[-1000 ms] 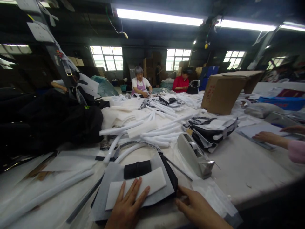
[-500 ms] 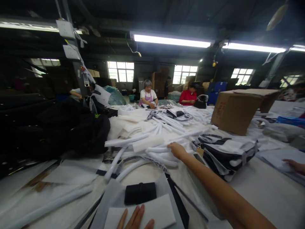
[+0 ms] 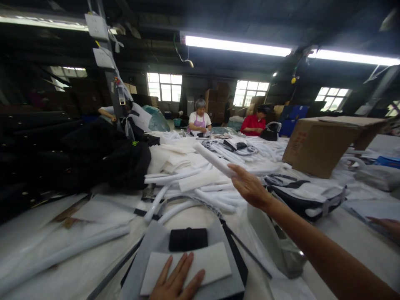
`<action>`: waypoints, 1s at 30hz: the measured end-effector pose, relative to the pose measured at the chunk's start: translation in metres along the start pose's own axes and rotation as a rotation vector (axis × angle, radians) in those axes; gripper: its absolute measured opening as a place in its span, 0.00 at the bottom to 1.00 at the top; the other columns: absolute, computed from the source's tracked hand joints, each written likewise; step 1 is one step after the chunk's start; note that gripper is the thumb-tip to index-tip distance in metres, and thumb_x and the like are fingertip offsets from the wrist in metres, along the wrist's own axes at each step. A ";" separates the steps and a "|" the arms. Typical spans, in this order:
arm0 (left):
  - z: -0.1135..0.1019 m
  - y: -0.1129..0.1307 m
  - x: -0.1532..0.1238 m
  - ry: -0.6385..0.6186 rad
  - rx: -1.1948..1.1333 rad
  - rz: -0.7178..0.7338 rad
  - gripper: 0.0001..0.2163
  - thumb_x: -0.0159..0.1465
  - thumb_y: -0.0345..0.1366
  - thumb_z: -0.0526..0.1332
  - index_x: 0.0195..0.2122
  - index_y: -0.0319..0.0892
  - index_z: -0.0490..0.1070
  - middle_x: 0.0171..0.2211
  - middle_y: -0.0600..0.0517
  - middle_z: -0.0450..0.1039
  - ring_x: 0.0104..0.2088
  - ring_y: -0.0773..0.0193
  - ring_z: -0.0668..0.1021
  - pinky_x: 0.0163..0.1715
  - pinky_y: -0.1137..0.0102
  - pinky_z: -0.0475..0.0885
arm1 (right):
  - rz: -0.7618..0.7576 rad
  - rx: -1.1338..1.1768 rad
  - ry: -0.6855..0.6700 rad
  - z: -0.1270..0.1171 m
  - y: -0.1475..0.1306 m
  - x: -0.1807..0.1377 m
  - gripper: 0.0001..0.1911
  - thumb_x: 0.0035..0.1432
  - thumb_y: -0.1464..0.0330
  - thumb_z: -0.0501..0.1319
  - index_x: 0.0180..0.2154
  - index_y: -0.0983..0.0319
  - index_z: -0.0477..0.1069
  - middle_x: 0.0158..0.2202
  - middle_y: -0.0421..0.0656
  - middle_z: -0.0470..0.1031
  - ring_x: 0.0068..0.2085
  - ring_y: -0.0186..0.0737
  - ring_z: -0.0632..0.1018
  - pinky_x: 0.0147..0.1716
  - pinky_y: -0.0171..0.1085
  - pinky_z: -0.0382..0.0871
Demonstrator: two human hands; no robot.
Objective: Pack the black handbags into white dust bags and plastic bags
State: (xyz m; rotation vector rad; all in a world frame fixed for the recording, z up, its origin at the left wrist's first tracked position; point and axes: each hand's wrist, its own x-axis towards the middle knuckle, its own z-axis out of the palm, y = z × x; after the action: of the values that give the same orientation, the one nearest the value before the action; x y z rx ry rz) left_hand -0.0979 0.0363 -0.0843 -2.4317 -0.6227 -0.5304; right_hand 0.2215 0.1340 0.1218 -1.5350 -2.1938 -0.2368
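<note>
My left hand [image 3: 176,281] lies flat with fingers spread on a white foam sheet [image 3: 200,262] that covers a grey-wrapped black bag [image 3: 188,238] at the table's near edge. My right hand [image 3: 250,186] is stretched out over the middle of the table and grips a white foam tube [image 3: 214,159], lifted off the pile and pointing away to the upper left. More white foam tubes [image 3: 193,196] lie in a heap under it.
A grey tape dispenser [image 3: 275,241] stands under my right forearm. Black bags [image 3: 103,162] are piled at the left, a cardboard box [image 3: 318,146] at the right. Two people sit at the far end, and another person's hand [image 3: 386,225] rests at the right edge.
My right hand has left the bag's edge, reached out to the heap of tubes and lifted one white tube up. The left hand stays flat on the foam sheet.
</note>
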 end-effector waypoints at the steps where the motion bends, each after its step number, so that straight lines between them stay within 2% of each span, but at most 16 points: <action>1: -0.007 -0.001 0.002 -0.037 -0.022 -0.032 0.28 0.69 0.22 0.45 0.69 0.50 0.53 0.60 0.44 0.70 0.59 0.56 0.74 0.51 0.58 0.76 | -0.013 0.042 0.010 -0.015 -0.015 -0.014 0.23 0.69 0.70 0.47 0.63 0.63 0.55 0.58 0.51 0.69 0.57 0.46 0.72 0.57 0.46 0.66; 4: -0.021 -0.002 0.008 -0.164 -0.174 -0.097 0.32 0.66 0.19 0.48 0.69 0.51 0.50 0.63 0.43 0.65 0.61 0.54 0.71 0.54 0.53 0.73 | -0.131 0.271 -0.016 -0.048 -0.060 -0.066 0.20 0.69 0.65 0.51 0.60 0.57 0.62 0.53 0.47 0.72 0.52 0.44 0.76 0.50 0.39 0.72; 7: -0.028 -0.004 0.014 -0.325 -0.370 -0.152 0.30 0.66 0.24 0.56 0.67 0.53 0.55 0.63 0.43 0.65 0.61 0.51 0.71 0.56 0.50 0.71 | -0.215 0.341 -0.132 -0.055 -0.095 -0.124 0.22 0.68 0.67 0.54 0.62 0.55 0.62 0.51 0.46 0.74 0.51 0.41 0.77 0.48 0.32 0.73; 10: -0.035 -0.012 0.022 -0.412 -0.508 -0.170 0.28 0.66 0.29 0.61 0.66 0.53 0.58 0.64 0.42 0.63 0.62 0.48 0.70 0.57 0.50 0.69 | -0.266 0.300 -0.184 -0.035 -0.115 -0.173 0.19 0.68 0.64 0.56 0.59 0.59 0.64 0.46 0.47 0.78 0.44 0.40 0.80 0.43 0.30 0.75; 12: -0.042 -0.020 0.030 -0.432 -0.563 -0.189 0.29 0.66 0.30 0.62 0.66 0.55 0.58 0.66 0.43 0.61 0.63 0.49 0.68 0.58 0.51 0.68 | -0.314 0.272 -0.117 -0.012 -0.123 -0.196 0.13 0.69 0.62 0.55 0.51 0.60 0.69 0.39 0.45 0.80 0.39 0.40 0.81 0.40 0.33 0.75; 14: -0.051 -0.028 0.038 -0.470 -0.618 -0.209 0.28 0.66 0.30 0.63 0.65 0.55 0.59 0.65 0.43 0.62 0.62 0.49 0.69 0.57 0.52 0.69 | -0.354 0.228 -0.008 0.015 -0.131 -0.211 0.11 0.70 0.64 0.53 0.44 0.60 0.72 0.35 0.43 0.81 0.36 0.40 0.80 0.40 0.37 0.74; 17: -0.062 -0.036 0.049 -0.529 -0.668 -0.205 0.26 0.65 0.31 0.64 0.64 0.55 0.62 0.64 0.44 0.64 0.60 0.49 0.72 0.56 0.55 0.71 | -0.339 0.105 0.183 0.053 -0.147 -0.224 0.11 0.70 0.70 0.53 0.45 0.60 0.75 0.38 0.42 0.83 0.40 0.41 0.80 0.44 0.40 0.71; 19: -0.066 -0.039 0.052 -0.530 -0.671 -0.208 0.26 0.66 0.31 0.63 0.64 0.55 0.63 0.64 0.45 0.65 0.59 0.49 0.73 0.55 0.57 0.71 | -0.259 0.037 0.254 0.075 -0.160 -0.226 0.13 0.69 0.71 0.53 0.47 0.57 0.75 0.41 0.41 0.83 0.42 0.43 0.80 0.45 0.42 0.69; 24: -0.066 -0.039 0.051 -0.536 -0.657 -0.194 0.26 0.66 0.29 0.62 0.64 0.55 0.62 0.64 0.44 0.64 0.59 0.49 0.73 0.55 0.57 0.72 | -0.004 0.068 0.307 0.114 -0.187 -0.210 0.15 0.68 0.71 0.54 0.47 0.52 0.77 0.38 0.42 0.81 0.35 0.43 0.78 0.36 0.41 0.67; 27: -0.064 -0.039 0.051 -0.556 -0.650 -0.197 0.26 0.67 0.28 0.60 0.65 0.55 0.61 0.65 0.43 0.63 0.60 0.49 0.72 0.54 0.57 0.72 | 0.043 0.092 0.335 0.128 -0.195 -0.199 0.14 0.68 0.71 0.55 0.45 0.52 0.78 0.34 0.41 0.80 0.31 0.40 0.77 0.31 0.39 0.66; 30: -0.063 -0.036 0.051 -0.567 -0.633 -0.218 0.27 0.67 0.26 0.59 0.65 0.55 0.60 0.65 0.43 0.63 0.61 0.49 0.71 0.55 0.55 0.71 | 0.058 0.108 0.342 0.134 -0.198 -0.197 0.15 0.68 0.73 0.54 0.43 0.55 0.79 0.35 0.43 0.81 0.33 0.41 0.79 0.33 0.38 0.71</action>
State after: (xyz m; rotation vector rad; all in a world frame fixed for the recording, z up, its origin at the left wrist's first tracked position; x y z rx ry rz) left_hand -0.0903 0.0402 0.0035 -3.1699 -1.0917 -0.1063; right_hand 0.0588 -0.0531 -0.0634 -1.3823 -1.8626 -0.3301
